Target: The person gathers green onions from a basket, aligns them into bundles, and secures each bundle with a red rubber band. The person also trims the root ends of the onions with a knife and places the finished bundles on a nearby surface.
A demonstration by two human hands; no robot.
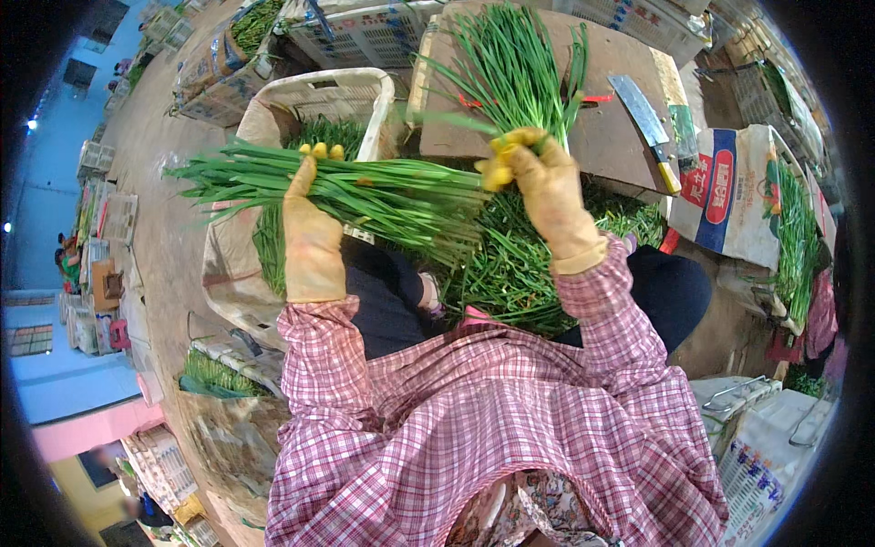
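Observation:
My left hand (314,225), in a yellowed glove, grips a bundle of long flat green leaves, like garlic chives (383,188), lying sideways above my lap. At the bundle's right end is my right hand (540,171), gloved too, its fingers pinched together by a few blurred leaves; whether it holds them is not certain. Behind it, another pile of the greens (513,68) rests on a brown board (444,130), over a red strip (598,98). A cleaver (639,113) with a yellow and black handle lies at the board's right side.
A white plastic crate (383,102) with a pale liner and greens stands at the left. Loose leaves (513,267) heap between my legs. A printed sack (724,198) and more greens (796,246) are at the right. Crates line the floor, and people are far off at left.

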